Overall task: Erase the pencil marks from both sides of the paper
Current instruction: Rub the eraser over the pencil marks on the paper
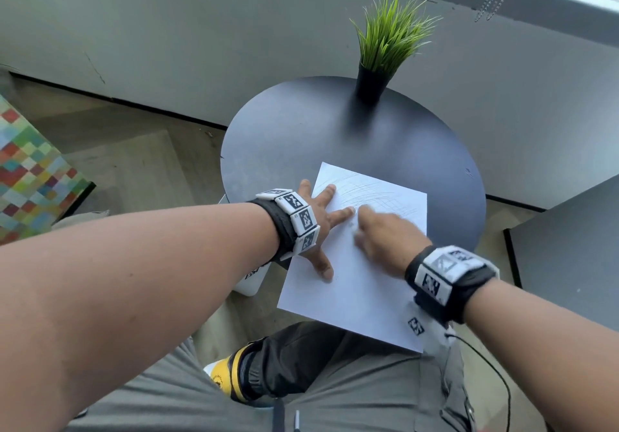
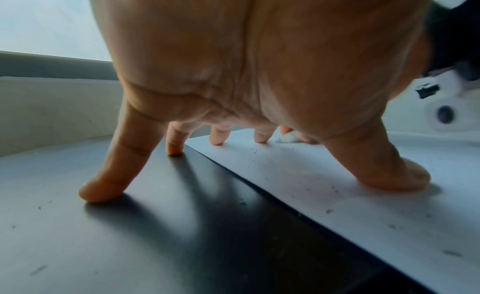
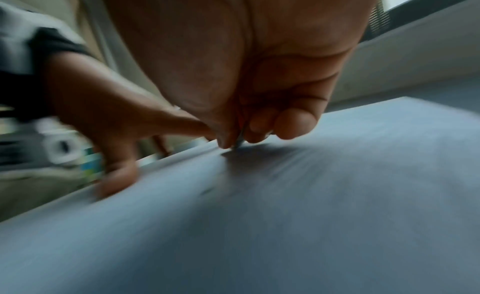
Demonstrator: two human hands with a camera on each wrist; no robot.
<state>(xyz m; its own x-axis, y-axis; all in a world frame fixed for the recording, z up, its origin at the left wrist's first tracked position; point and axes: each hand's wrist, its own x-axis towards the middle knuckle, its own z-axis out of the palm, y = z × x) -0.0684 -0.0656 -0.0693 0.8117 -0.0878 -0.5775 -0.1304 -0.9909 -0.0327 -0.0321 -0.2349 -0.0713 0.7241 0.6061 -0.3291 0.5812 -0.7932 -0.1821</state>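
Note:
A white sheet of paper (image 1: 355,281) lies on the round dark table (image 1: 301,137), its near end hanging over the table edge. Faint pencil marks (image 1: 375,190) cross its far half. My left hand (image 1: 323,230) is spread flat; the thumb and two fingers press the sheet's left side and two fingers rest on the table, as the left wrist view shows (image 2: 259,113). My right hand (image 1: 382,230), blurred by motion, pinches a small white eraser (image 2: 288,138) against the paper (image 3: 285,216), just right of the left index fingertip. In the right wrist view its curled fingers (image 3: 293,124) hide most of the eraser.
A grass plant in a black pot (image 1: 371,80) stands at the table's far edge. Another dark tabletop (image 1: 569,264) sits to the right, and a colourful checked surface (image 1: 30,177) to the left. A white object (image 1: 249,281) lies below the table's left side. My legs are under the near edge.

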